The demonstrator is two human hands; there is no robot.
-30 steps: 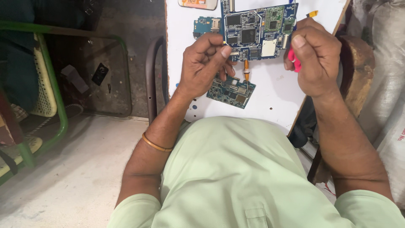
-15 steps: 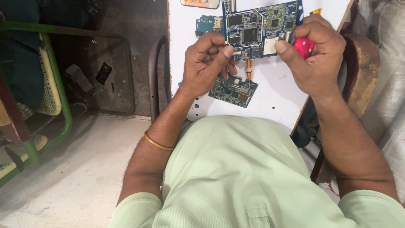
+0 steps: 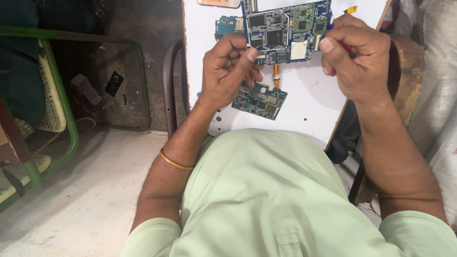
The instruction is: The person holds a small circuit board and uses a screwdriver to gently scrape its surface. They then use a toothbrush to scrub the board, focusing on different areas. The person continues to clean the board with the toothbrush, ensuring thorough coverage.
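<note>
A large blue circuit board [image 3: 285, 31] with chips and a silver shield lies at the top of a white work board [image 3: 309, 100]. My left hand [image 3: 228, 71] pinches its lower left edge between thumb and fingers. My right hand [image 3: 357, 57] sits at the board's right edge, closed around a red-handled tool [image 3: 343, 46] that is almost wholly hidden by the fingers. An orange flex strip [image 3: 276, 76] hangs from the board's lower edge. Below it lies a smaller blue circuit board [image 3: 259, 100], just right of my left palm.
Another small blue board [image 3: 224, 24] lies at the white board's upper left, with a yellow tab [image 3: 351, 9] at its top right. A dark curved metal frame [image 3: 166, 85] and a green chair frame [image 3: 71, 128] stand to the left. A wooden block [image 3: 409, 62] and white sacks [image 3: 440, 71] are on the right.
My right hand has closed more tightly over the red handle, which showed plainly before and is now nearly hidden. My left hand keeps its pinch on the board.
</note>
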